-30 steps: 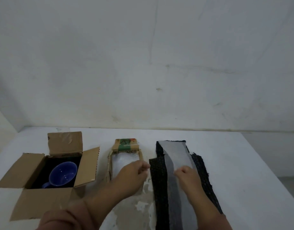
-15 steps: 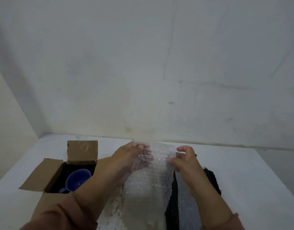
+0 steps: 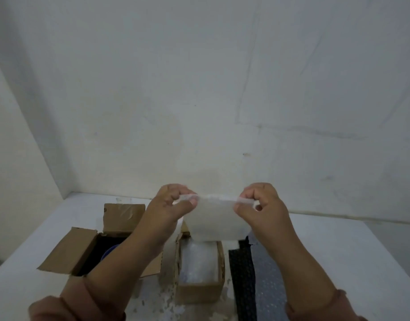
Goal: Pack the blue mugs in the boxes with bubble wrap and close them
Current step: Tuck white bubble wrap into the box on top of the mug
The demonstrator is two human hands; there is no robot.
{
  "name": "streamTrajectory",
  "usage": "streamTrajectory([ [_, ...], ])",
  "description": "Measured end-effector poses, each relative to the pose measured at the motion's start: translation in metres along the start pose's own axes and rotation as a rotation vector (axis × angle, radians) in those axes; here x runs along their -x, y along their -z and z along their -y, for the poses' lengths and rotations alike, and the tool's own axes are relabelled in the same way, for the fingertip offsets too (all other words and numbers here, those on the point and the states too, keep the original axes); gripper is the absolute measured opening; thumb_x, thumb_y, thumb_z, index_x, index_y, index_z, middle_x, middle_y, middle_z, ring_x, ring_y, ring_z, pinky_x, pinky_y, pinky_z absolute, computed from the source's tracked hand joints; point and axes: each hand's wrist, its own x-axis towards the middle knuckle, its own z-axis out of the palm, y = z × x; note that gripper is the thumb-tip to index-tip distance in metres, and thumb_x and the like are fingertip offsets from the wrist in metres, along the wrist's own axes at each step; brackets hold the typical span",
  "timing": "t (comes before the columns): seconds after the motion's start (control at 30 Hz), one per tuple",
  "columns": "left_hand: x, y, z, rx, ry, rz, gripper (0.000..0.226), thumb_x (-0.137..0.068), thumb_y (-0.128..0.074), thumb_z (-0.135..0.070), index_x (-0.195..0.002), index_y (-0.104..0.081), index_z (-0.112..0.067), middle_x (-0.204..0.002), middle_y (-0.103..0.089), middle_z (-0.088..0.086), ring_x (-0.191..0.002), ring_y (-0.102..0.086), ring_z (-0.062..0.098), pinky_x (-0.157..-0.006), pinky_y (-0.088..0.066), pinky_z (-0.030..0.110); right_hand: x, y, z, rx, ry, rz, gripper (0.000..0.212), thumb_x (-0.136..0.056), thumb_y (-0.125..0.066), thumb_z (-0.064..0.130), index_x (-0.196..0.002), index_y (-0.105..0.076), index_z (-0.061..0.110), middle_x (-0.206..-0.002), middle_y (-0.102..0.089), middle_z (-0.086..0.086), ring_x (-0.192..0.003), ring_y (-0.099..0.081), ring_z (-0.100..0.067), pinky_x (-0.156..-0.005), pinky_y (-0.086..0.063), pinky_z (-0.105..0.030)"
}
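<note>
Over white table (image 3: 338, 251), pinching bubble wrap sheet (image 3: 213, 221) by top corners with left hand (image 3: 174, 205) and right hand (image 3: 262, 205), above small box (image 3: 199, 290)

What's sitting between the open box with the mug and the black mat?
Head view: a smaller cardboard box, bubble wrap inside, stands between the open box and the black mat. The bubble wrap sheet held up overlaps its far end.

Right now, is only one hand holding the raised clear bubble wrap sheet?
No; left hand and right hand both pinch the sheet at its top edge.
</note>
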Motion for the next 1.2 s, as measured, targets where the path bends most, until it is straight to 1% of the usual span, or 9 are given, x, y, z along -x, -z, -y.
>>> streamTrajectory([
  [0.13,-0.004,0.006,0.000,0.195,0.125,0.273,0.065,-0.063,-0.074,-0.033,-0.120,-0.055,-0.009,-0.118,-0.067,0.006,-0.106,-0.065,0.024,-0.089,-0.052,0.035,-0.007,0.002,0.014,-0.466,-0.162,0.071,0.018,-0.084,-0.061,0.006,-0.070,-0.056,0.016,-0.075,-0.060,0.003,-0.062,-0.054,-0.010,-0.057,-0.044,-0.026],
  [0.23,-0.002,-0.004,0.008,0.151,0.224,0.267,0.039,-0.083,-0.066,-0.001,-0.121,-0.056,-0.004,-0.111,-0.069,0.019,-0.096,-0.067,0.031,-0.080,-0.057,0.040,-0.012,-0.007,0.011,-0.518,-0.209,0.031,0.014,-0.077,-0.065,0.018,-0.069,-0.054,0.022,-0.073,-0.053,-0.007,-0.066,-0.049,-0.020,-0.062,-0.042,-0.036],
  [0.37,-0.004,-0.008,0.018,0.219,0.300,0.180,0.024,-0.092,-0.049,0.005,-0.108,-0.062,-0.006,-0.103,-0.068,0.021,-0.084,-0.066,0.030,-0.065,-0.056,0.035,-0.013,-0.007,-0.010,-0.541,-0.411,0.270,0.025,-0.085,-0.064,0.008,-0.107,-0.056,0.017,-0.102,-0.068,-0.007,-0.090,-0.067,-0.026,-0.080,-0.054,-0.044],
  [0.47,-0.006,0.000,0.023,0.335,0.350,0.171,0.022,-0.093,-0.047,0.004,-0.105,-0.062,-0.008,-0.096,-0.071,0.012,-0.078,-0.070,0.024,-0.062,-0.059,0.032,-0.002,-0.005,-0.025,-0.418,-0.516,0.475,0.027,-0.083,-0.062,-0.003,-0.106,-0.063,0.011,-0.100,-0.072,-0.008,-0.088,-0.070,-0.024,-0.076,-0.057,-0.036],
  [0.67,-0.004,0.013,0.043,0.295,0.556,0.298,0.038,-0.089,-0.047,0.010,-0.120,-0.059,-0.009,-0.119,-0.066,0.021,-0.106,-0.062,0.041,-0.082,-0.055,0.045,0.004,-0.008,-0.041,-0.466,-0.480,0.334,0.033,-0.085,-0.056,-0.011,-0.089,-0.070,0.019,-0.082,-0.071,0.001,-0.075,-0.066,-0.012,-0.064,-0.055,-0.017],
  [0.8,-0.005,0.008,0.050,0.339,0.638,0.136,0.024,-0.093,-0.049,-0.006,-0.091,-0.073,-0.006,-0.096,-0.072,0.018,-0.084,-0.069,0.032,-0.072,-0.056,0.041,0.004,-0.006,-0.045,-0.392,-0.466,0.346,0.039,-0.083,-0.056,-0.012,-0.064,-0.075,0.017,-0.082,-0.072,0.001,-0.075,-0.068,-0.015,-0.070,-0.058,-0.027],
  [0.93,-0.001,0.006,0.052,0.439,0.768,0.213,0.048,-0.094,-0.048,-0.042,-0.115,-0.064,-0.003,-0.117,-0.067,0.020,-0.110,-0.063,0.037,-0.099,-0.047,0.049,0.005,-0.009,-0.051,-0.164,-0.413,0.378,0.041,-0.085,-0.052,-0.011,-0.071,-0.075,0.021,-0.092,-0.069,0.002,-0.085,-0.066,-0.018,-0.071,-0.057,-0.023],
  [1.07,-0.004,0.007,0.065,0.149,0.731,0.204,0.038,-0.083,-0.065,-0.001,-0.121,-0.061,0.001,-0.114,-0.069,0.020,-0.108,-0.063,0.039,-0.097,-0.050,0.049,0.008,-0.005,-0.059,-0.140,-0.456,0.557,0.031,-0.074,-0.057,0.003,-0.081,-0.077,0.025,-0.113,-0.067,0.002,-0.107,-0.061,-0.020,-0.096,-0.051,-0.037],
  [1.2,-0.008,0.006,0.063,-0.156,0.672,0.312,0.034,-0.075,-0.074,-0.020,-0.106,-0.069,-0.009,-0.109,-0.071,0.016,-0.103,-0.066,0.035,-0.098,-0.050,0.048,0.007,-0.008,-0.063,-0.320,-0.531,0.599,0.020,-0.057,-0.068,0.024,-0.074,-0.076,0.018,-0.109,-0.069,-0.002,-0.102,-0.064,-0.021,-0.093,-0.051,-0.037],
])
